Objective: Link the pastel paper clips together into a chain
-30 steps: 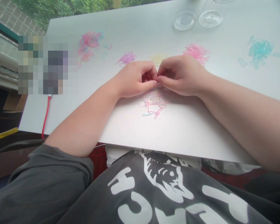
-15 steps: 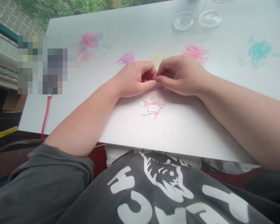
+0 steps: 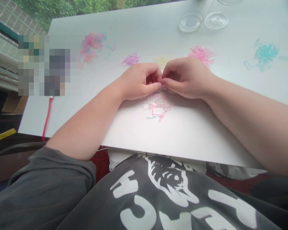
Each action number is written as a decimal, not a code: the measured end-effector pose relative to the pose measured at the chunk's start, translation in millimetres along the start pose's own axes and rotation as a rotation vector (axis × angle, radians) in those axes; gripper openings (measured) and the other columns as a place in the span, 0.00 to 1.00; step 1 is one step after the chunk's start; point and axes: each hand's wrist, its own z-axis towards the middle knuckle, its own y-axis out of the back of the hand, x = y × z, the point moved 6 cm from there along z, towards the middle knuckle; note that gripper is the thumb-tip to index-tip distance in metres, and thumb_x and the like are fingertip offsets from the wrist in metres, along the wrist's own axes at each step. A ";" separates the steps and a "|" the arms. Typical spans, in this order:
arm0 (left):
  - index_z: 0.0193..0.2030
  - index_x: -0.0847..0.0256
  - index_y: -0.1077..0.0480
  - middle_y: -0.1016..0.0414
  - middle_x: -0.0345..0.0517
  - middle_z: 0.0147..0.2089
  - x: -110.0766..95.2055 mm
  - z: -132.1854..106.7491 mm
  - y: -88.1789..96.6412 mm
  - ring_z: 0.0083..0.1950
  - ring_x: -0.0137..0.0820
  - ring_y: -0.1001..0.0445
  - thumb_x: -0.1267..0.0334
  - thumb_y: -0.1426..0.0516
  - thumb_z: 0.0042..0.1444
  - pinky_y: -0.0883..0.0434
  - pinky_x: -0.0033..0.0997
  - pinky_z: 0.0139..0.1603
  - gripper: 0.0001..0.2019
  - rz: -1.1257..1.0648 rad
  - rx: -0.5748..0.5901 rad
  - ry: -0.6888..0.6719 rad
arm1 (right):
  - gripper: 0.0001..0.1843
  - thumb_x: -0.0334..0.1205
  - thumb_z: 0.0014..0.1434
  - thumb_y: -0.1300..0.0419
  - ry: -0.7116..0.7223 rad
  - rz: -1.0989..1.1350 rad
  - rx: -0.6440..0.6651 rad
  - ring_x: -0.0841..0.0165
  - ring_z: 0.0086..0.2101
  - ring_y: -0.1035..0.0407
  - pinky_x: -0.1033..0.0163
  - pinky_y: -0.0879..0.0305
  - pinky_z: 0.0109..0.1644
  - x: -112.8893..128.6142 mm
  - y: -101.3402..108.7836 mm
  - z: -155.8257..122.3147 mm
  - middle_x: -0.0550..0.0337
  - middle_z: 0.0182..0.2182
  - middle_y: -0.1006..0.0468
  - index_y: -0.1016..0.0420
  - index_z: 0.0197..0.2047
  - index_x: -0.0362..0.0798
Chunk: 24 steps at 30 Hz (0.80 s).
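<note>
My left hand (image 3: 144, 81) and my right hand (image 3: 185, 76) meet fingertip to fingertip over the white table (image 3: 134, 127). Both pinch with thumb and forefinger; whatever sits between the tips is too small and hidden to make out. Just below them lies a tangle of thin pale and pink loops (image 3: 158, 103), some of them strung in a chain, with one bluish loop (image 3: 151, 117) at its near end. Behind my right hand a pale yellow heap of loops (image 3: 161, 60) is partly covered. A purple heap (image 3: 131, 59) lies behind my left hand, a pink heap (image 3: 201, 55) behind my right.
Far left is a mixed pink and blue heap (image 3: 93, 43); far right, a turquoise heap (image 3: 266, 54). Two clear round containers or lids (image 3: 190, 23) stand at the back. A red cable (image 3: 47, 118) runs over the left edge from a blurred-out object (image 3: 58, 70).
Both hands keep the same pinch at the same place above the tangle. Only a slight shift of the camera view shows.
</note>
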 end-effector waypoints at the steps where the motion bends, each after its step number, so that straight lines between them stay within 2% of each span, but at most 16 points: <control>1: 0.38 0.62 0.26 0.27 0.41 0.29 -0.1 0.0 0.0 0.35 0.26 0.29 0.62 0.41 0.55 0.33 0.27 0.40 0.07 0.001 0.001 -0.001 | 0.12 0.47 0.57 0.39 0.001 -0.002 0.000 0.69 0.32 0.37 0.58 0.42 0.38 0.1 0.0 0.0 0.53 0.30 0.24 0.31 0.32 0.46; 9: 0.37 0.62 0.26 0.27 0.41 0.29 -0.6 0.7 0.3 0.34 0.26 0.29 0.63 0.41 0.54 0.34 0.27 0.39 0.06 -0.007 -0.008 -0.013 | 0.09 0.44 0.58 0.40 -0.011 -0.007 0.012 0.69 0.32 0.37 0.58 0.43 0.39 -1.3 -1.1 0.3 0.54 0.32 0.24 0.30 0.33 0.46; 24: 0.36 0.62 0.26 0.23 0.42 0.32 -0.3 0.8 1.3 0.34 0.25 0.30 0.61 0.40 0.54 0.34 0.27 0.37 0.07 -0.011 -0.024 -0.038 | 0.11 0.46 0.56 0.41 0.006 0.002 -0.015 0.69 0.31 0.36 0.58 0.42 0.37 -2.1 -1.3 0.8 0.55 0.31 0.24 0.29 0.32 0.47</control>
